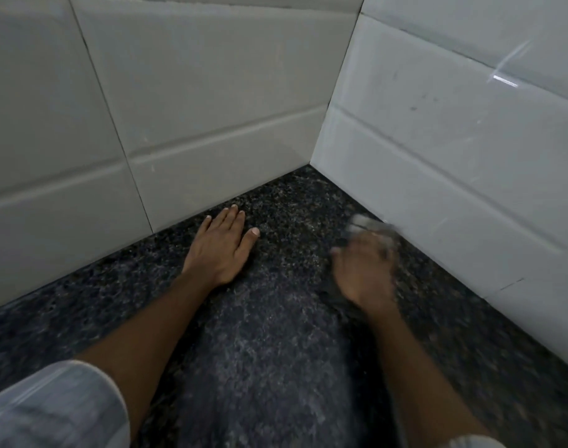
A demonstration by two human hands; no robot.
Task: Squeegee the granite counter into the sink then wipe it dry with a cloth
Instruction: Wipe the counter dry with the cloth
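Left hand [219,250] lies flat and open on the counter [260,334], holding nothing. Right hand [365,274], blurred, is closed on a pale thing [368,226], prob. the cloth, near the wall [437,163]. Looks like drying step; next, wipe w/ pressure into the corner. Sink not in view.

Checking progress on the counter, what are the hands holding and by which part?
Left hand lies flat on the granite counter, holding nothing. Right hand grips something pale and blurred; grip point unclear.

Left hand [219,245] flat on counter [269,334]
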